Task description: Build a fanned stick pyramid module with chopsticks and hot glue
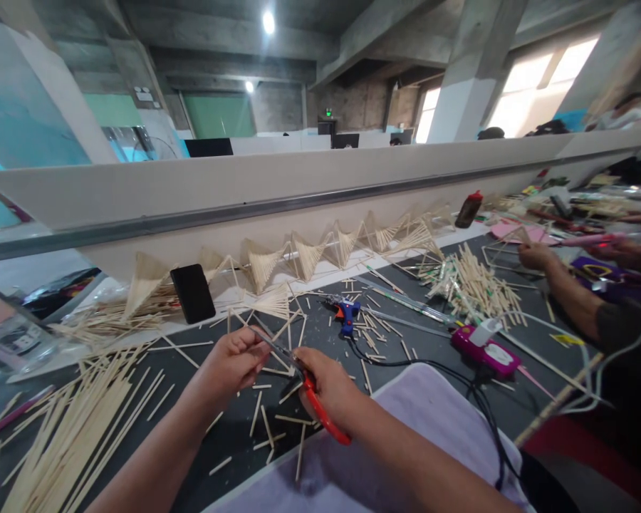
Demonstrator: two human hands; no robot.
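Note:
My right hand (328,381) is closed around the red handles of a pair of scissors (320,413), whose metal blades point up and left. At the blade tips, my left hand (243,356) is closed in a pinch; what lies between its fingers is too small to make out. Just beyond my hands stands a small frame of thin wooden sticks (278,303) with a fanned upper part. Short cut pieces of stick (267,424) are scattered on the dark tabletop below the scissors.
A blue hot glue gun (347,317) lies right of centre, its cord running toward a purple power strip (483,349). Long sticks (80,427) spread at left near a black phone (193,293). Twisted stick models (304,256) line the partition. At right, another person's hand (537,256) works.

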